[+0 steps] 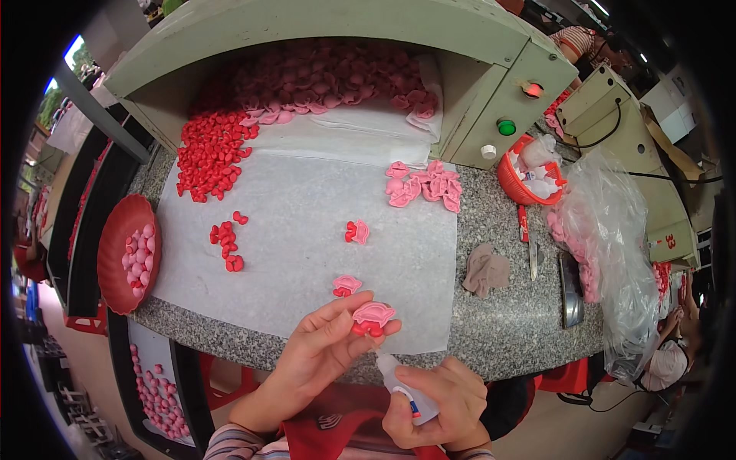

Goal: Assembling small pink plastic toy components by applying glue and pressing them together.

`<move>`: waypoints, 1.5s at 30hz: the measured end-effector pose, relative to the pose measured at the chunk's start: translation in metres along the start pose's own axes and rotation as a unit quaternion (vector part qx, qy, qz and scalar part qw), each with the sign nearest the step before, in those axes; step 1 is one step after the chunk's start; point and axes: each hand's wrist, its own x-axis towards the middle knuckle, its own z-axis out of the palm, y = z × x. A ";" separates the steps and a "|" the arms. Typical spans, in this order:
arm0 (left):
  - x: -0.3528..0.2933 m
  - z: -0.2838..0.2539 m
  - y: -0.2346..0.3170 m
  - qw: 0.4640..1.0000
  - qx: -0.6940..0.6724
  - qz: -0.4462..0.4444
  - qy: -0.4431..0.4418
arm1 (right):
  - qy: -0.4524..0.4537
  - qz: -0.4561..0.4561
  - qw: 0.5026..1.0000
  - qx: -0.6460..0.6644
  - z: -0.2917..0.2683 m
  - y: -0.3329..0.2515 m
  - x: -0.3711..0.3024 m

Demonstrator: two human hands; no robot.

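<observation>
Between the fingertips of my left hand (318,341) is a small molded pink-and-red piece (373,313), pink on top with a red part below. My right hand (451,402) grips a white squeeze bottle (389,371), its narrow nozzle pointing up at the lower side of that piece; whether they touch I cannot tell. Just beyond my left fingers, one similar pink-and-red piece (346,284) lies on white paper (299,207), and another two-color piece (357,231) sits farther up. Loose red pieces (226,241) lie to the left, and pink pieces (425,185) are clustered at the right.
Red pieces (207,157) and pink pieces (322,84) are heaped at and inside a pale green machine (468,115). A red bowl (111,284) of pink balls stands left. Rightward are an orange basket (510,184), knife (524,226), rag (486,270), phone (571,291) and plastic bag (613,230).
</observation>
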 end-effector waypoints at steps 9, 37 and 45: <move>0.009 -0.008 -0.007 1.000 -0.024 -0.002 -0.016 | 0.053 0.053 0.997 -0.015 -0.012 0.006 0.001; -0.005 -0.021 0.007 0.995 -0.099 0.012 -0.008 | -0.039 0.049 0.972 -0.227 0.090 0.175 0.063; 0.005 -0.031 0.014 0.993 -0.109 0.021 0.024 | -0.180 0.511 0.797 0.267 0.035 0.134 0.013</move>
